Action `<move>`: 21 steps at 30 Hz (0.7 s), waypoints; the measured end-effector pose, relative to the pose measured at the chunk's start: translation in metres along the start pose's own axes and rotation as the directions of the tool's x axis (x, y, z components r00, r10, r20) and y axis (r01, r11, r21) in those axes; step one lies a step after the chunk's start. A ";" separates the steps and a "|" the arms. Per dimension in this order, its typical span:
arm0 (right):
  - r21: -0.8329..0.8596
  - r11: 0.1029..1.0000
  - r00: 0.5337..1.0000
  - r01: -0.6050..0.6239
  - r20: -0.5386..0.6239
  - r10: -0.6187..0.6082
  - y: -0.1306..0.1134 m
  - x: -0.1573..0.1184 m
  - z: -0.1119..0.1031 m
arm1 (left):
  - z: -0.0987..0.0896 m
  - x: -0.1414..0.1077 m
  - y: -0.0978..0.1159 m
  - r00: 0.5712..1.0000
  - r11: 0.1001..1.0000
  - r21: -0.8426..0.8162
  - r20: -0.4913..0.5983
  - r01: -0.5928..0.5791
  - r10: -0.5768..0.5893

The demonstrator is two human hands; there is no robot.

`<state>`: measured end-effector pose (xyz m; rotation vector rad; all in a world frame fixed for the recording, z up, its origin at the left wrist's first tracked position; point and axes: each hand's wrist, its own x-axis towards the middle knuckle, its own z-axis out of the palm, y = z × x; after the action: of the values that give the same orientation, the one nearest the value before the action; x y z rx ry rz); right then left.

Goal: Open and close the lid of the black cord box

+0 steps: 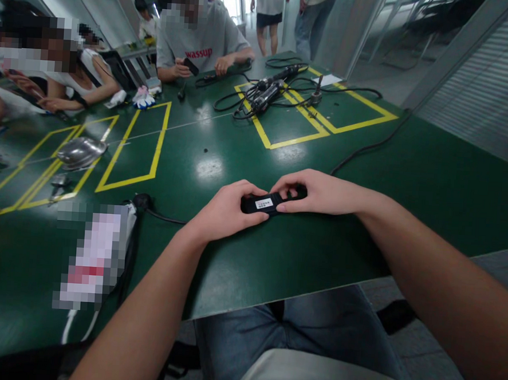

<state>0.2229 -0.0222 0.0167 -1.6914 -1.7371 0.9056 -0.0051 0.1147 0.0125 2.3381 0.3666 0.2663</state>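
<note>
Close to the table's near edge, a small black box with a white label (262,203) is held low over the green surface by both hands. My left hand (231,208) is closed round its left end, thumb along the near side. My right hand (308,193) pinches its right end, with the fingers curled behind. A black cable (168,218) comes out from beside my left wrist and leads left to a black round plug-like end (142,201). Another black cable (364,148) runs from behind my right hand toward the far right. Whether either cable joins the box is hidden.
The green table (443,184) carries yellow tape outlines (298,141). Black tools with cables (266,93) lie at the back, a shiny metal bowl-like piece (82,152) at left. A blurred-out pale object (98,249) lies near my left forearm. Several people sit or stand beyond.
</note>
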 end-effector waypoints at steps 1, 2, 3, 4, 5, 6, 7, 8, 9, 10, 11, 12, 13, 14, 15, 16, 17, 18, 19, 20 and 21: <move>0.007 1.000 1.000 0.004 -0.001 -0.004 0.001 0.000 0.000 | 0.000 0.000 0.000 1.000 1.000 -0.001 -0.002 -0.005 0.005; 0.019 1.000 1.000 0.006 -0.003 -0.006 0.002 0.000 0.000 | 0.000 0.000 0.000 1.000 1.000 -0.006 -0.003 -0.008 0.008; 0.039 0.999 1.000 0.006 -0.008 -0.006 0.003 0.000 0.000 | -0.001 0.001 0.000 1.000 1.000 -0.016 -0.009 -0.009 0.009; 0.065 0.998 1.000 0.006 -0.013 -0.005 0.004 0.000 0.000 | -0.001 0.001 0.000 1.000 1.000 -0.027 -0.023 -0.007 0.006; 0.090 0.996 1.000 0.005 -0.017 -0.004 0.005 0.000 0.000 | -0.001 0.002 -0.001 0.999 0.999 -0.032 -0.048 0.001 -0.003; 0.112 0.994 1.000 0.005 -0.018 -0.003 0.005 0.000 0.000 | 0.000 0.003 -0.002 0.996 1.000 -0.023 -0.085 0.016 -0.018; 0.129 0.992 1.000 0.005 -0.016 -0.003 0.005 -0.001 0.001 | 0.000 0.004 -0.003 0.990 0.999 0.009 -0.133 0.039 -0.038; 0.136 0.991 1.000 0.007 -0.014 -0.006 0.005 -0.001 0.001 | 0.000 0.005 -0.005 0.981 0.996 0.055 -0.183 0.068 -0.057; 0.130 0.992 1.000 0.010 -0.013 -0.009 0.004 -0.001 0.001 | 0.000 0.005 -0.006 0.971 0.989 0.106 -0.227 0.099 -0.073; 0.113 0.994 1.000 0.013 -0.012 -0.012 0.004 -0.001 0.001 | 0.000 0.006 -0.008 0.962 0.980 0.150 -0.260 0.127 -0.085; 0.090 0.996 1.000 0.016 -0.014 -0.015 0.003 -0.001 0.001 | 0.000 0.007 -0.010 0.956 0.972 0.182 -0.278 0.147 -0.093; 0.066 0.998 1.000 0.018 -0.016 -0.017 0.002 0.000 0.001 | 0.000 0.007 -0.011 0.954 0.967 0.200 -0.282 0.157 -0.097; 0.045 0.999 1.000 0.019 -0.019 -0.018 0.001 0.000 0.000 | 0.000 0.007 -0.012 0.956 0.965 0.207 -0.278 0.160 -0.099; 0.031 0.999 1.000 0.018 -0.023 -0.018 0.000 0.000 0.000 | -0.001 0.006 -0.012 0.957 0.965 0.208 -0.272 0.158 -0.098; 0.024 1.000 1.000 0.017 -0.027 -0.016 0.000 -0.001 0.000 | -0.002 0.006 -0.012 0.958 0.965 0.212 -0.272 0.156 -0.095; 0.021 1.000 0.999 0.014 -0.032 -0.013 -0.001 -0.001 0.000 | -0.003 0.005 -0.011 0.956 0.964 0.219 -0.279 0.152 -0.087; 0.021 1.000 0.999 0.010 -0.037 -0.009 -0.001 -0.001 0.001 | -0.005 0.003 -0.010 0.954 0.963 0.228 -0.289 0.145 -0.075; 0.020 1.000 0.999 0.004 -0.040 -0.003 -0.001 -0.001 0.001 | -0.007 0.002 -0.009 0.955 0.962 0.235 -0.291 0.136 -0.064; 0.021 1.000 0.999 -0.002 -0.042 0.003 -0.001 -0.001 0.000 | -0.010 -0.001 -0.007 0.958 0.962 0.241 -0.281 0.125 -0.054; 0.022 1.000 0.999 -0.010 -0.040 0.010 0.000 -0.002 0.000 | -0.012 -0.004 -0.005 0.966 0.963 0.243 -0.254 0.113 -0.050; 0.023 1.000 0.999 -0.017 -0.036 0.018 0.000 -0.002 0.000 | -0.014 -0.007 -0.004 0.979 0.967 0.234 -0.194 0.102 -0.057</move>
<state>0.2228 -0.0239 0.0167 -1.7004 -1.6844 0.8935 -0.0169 0.1237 0.0192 2.5378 0.6140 0.4233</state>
